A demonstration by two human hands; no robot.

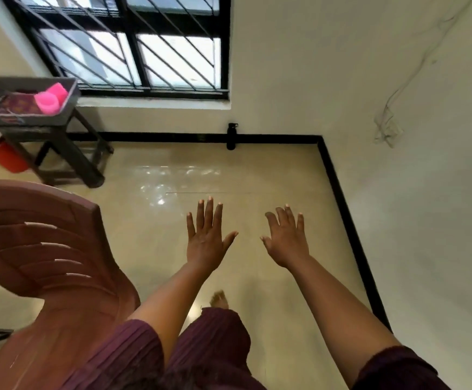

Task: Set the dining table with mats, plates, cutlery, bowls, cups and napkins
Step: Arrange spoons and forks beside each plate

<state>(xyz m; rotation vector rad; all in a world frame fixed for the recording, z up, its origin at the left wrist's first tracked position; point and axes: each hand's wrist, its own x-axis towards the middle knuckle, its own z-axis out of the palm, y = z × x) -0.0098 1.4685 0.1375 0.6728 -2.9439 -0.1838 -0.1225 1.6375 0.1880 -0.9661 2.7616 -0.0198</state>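
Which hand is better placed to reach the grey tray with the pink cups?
Probably the left hand. Both hands are open and empty, but the grey tray sits far left on the dark stool, across from the right hand.

Cut off by the left edge: grey plastic tray (68, 102), red cylinder (1, 156), reddish-brown plastic chair (60, 249). Tray contents beside pink plastic cups (50, 98) too blurred to identify.

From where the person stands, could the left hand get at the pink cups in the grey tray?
Probably not without stepping closer. The left hand hangs open over bare floor, well short of the pink cups in the grey tray on the dark stool, with the chair between.
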